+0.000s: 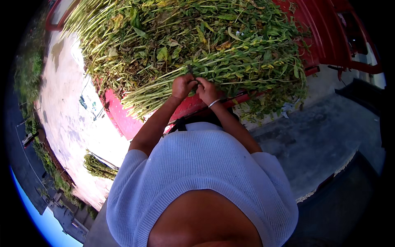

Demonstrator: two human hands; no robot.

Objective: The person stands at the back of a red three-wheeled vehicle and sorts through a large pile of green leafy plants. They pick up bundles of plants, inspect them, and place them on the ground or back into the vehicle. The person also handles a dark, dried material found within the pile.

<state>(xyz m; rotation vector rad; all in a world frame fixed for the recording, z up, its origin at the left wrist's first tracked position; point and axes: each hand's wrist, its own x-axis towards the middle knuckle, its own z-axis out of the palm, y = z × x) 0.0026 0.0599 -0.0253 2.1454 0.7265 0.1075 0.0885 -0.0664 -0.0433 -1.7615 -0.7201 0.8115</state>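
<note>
Cut green plant stalks [164, 84] with leaves and pods lie in a thick heap across a red metal truck bed. At the near edge of the heap, my left hand [182, 86] and my right hand [207, 91] come together with fingers closed. A thin dark strip [190, 71], like a cord, shows between and above them; its exact kind is too small to tell. Both hands appear to pinch it, just in front of the nearest stalks. On my right wrist sits a pale bracelet [214, 103].
The red bed floor [117, 111] shows at the near left, and red side panels [317, 29] rise at the far right. A small bundle of stalks [98, 166] lies on the bright concrete at left. Loose leafy stems [263, 109] hang over the bed's near right edge.
</note>
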